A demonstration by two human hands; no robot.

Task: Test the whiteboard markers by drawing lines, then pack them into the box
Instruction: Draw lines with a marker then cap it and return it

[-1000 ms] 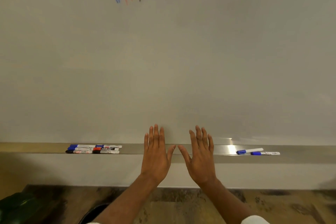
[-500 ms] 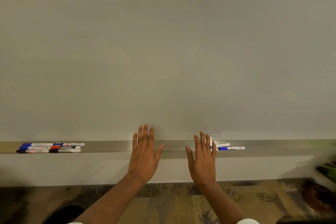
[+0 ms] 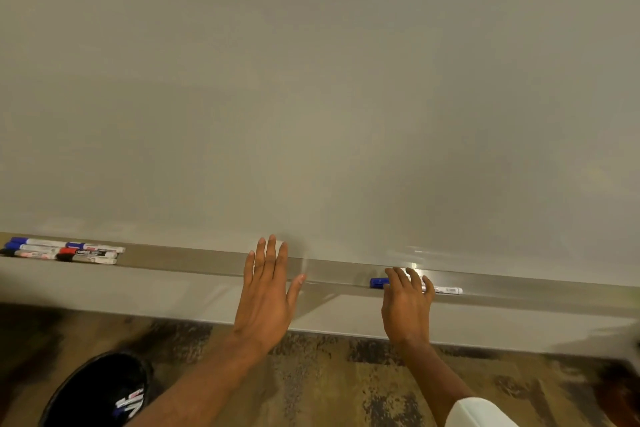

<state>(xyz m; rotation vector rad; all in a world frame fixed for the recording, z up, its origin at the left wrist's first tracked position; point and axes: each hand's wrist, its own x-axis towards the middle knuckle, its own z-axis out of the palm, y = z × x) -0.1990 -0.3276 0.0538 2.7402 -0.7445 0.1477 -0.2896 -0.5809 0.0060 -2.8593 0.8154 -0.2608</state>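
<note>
A blank whiteboard fills the view, with a metal tray along its lower edge. Several markers with blue, red and black caps lie in a bunch at the tray's left end. Further right, a blue marker cap shows left of my right hand, and a white barrel end shows to its right. The fingers of that hand lie over the marker, hiding its middle, and no grip is visible. My left hand hovers flat in front of the tray with its fingers straight and holds nothing. No box is in view.
Below the board is a patterned brown carpet. A black shoe shows at the lower left. The tray between the two marker groups holds nothing.
The view has shifted right and down, so the drawn lines have left the frame. My right hand has moved right onto the blue marker on the tray. My left hand stays flat.
</note>
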